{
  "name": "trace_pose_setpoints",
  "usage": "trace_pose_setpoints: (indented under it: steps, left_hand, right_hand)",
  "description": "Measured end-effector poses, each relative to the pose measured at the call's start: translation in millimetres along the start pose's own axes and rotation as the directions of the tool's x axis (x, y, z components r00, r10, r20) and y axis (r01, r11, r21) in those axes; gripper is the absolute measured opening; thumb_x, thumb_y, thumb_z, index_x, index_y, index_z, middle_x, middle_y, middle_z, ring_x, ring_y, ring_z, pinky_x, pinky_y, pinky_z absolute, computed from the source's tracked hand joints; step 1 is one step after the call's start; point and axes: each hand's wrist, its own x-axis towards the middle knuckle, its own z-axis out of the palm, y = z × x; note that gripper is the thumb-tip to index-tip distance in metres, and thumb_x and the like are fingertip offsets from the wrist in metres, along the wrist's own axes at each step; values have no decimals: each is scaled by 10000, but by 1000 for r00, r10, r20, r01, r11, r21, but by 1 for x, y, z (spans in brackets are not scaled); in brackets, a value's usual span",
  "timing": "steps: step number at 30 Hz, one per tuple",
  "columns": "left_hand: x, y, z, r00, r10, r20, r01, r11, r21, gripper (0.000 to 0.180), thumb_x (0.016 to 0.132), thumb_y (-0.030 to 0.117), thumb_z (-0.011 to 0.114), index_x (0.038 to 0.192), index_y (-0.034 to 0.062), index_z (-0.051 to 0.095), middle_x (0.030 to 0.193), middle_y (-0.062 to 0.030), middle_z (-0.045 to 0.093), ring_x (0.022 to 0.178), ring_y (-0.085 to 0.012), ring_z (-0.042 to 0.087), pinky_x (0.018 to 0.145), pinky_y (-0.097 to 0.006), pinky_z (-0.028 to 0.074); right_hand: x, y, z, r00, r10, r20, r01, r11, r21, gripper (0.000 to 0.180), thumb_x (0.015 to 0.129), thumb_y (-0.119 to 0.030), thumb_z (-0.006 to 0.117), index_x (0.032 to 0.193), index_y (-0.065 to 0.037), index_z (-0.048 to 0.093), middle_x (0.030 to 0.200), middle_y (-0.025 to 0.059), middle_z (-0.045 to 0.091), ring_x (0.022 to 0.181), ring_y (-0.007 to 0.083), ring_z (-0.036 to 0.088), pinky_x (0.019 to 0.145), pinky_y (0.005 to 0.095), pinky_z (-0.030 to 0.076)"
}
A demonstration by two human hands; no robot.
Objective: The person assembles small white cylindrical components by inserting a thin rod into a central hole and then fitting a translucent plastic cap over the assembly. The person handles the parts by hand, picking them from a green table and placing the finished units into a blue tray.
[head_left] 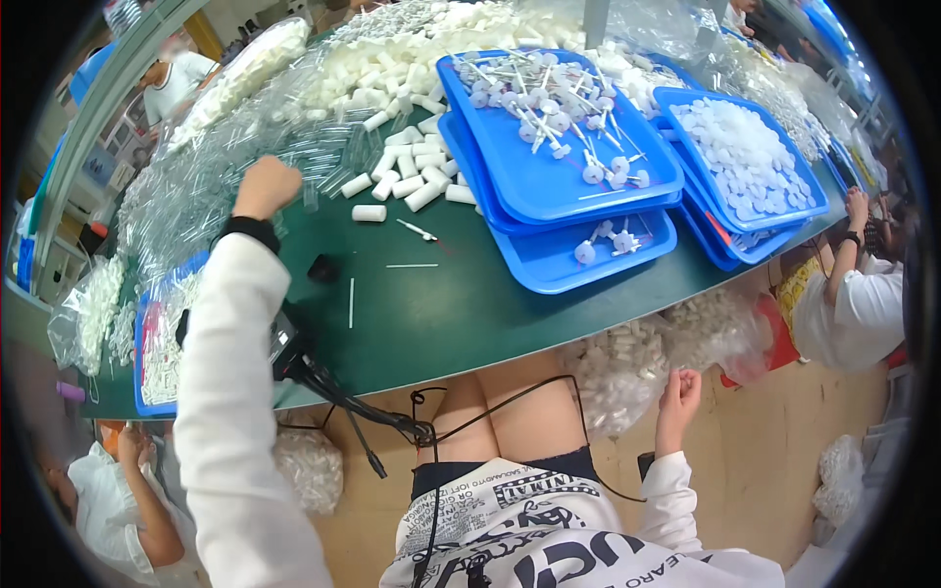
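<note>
My left hand [267, 186] is closed in a fist, back upward, at the edge of a heap of clear plastic tubes [221, 147]. Whatever its fingers may hold is hidden. To its right, white foam cylinders [370, 213] lie loose on the green table [431, 314]. A small white stick-like part [419, 231] and two thin white sticks [412, 266] rest on the tabletop. Off the table's near edge, beside my lap, my right hand [678, 400] is raised with its fingers loosely bent and slightly apart. Nothing shows in it.
Stacked blue trays [559, 201] hold white discs on sticks; other trays [750, 227] carry loose discs. A black device with cables [314, 367] sits at the near edge, by a blue tray [145, 377] of small white pieces. Bags stand underneath. Co-workers [848, 304] sit on both sides.
</note>
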Motion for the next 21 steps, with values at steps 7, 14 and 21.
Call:
trace_pose_setpoints:
  steps: [7,14,21]
  left_hand:
    - [-34,59,7,851,512,120,-462,836,-295,268,638,162,669,807,13,524,851,-206,569,859,-368,552,696,-414,428]
    - [-47,56,-16,870,481,-105,-486,803,-344,196,708,55,611,820,-3,462,712,-177,547,645,-318,544,606,-363,440]
    - [-148,86,-119,921,389,-24,-205,431,-879,116,834,82,533,859,99,421,1051,-133,602,728,-112,569,620,-213,458]
  right_hand:
    - [23,-131,50,956,-284,68,262,937,230,102,887,-71,537,869,-77,436,687,-75,396,575,-6,300,485,171,206]
    - [81,-234,95,782,-535,321,534,840,100,101,823,-57,612,892,-16,550,684,-30,537,599,8,437,511,173,316]
    - [181,-270,197,547,-359,756,795,505,-335,280,751,-251,663,935,-40,656,847,103,664,780,221,612,738,315,472]
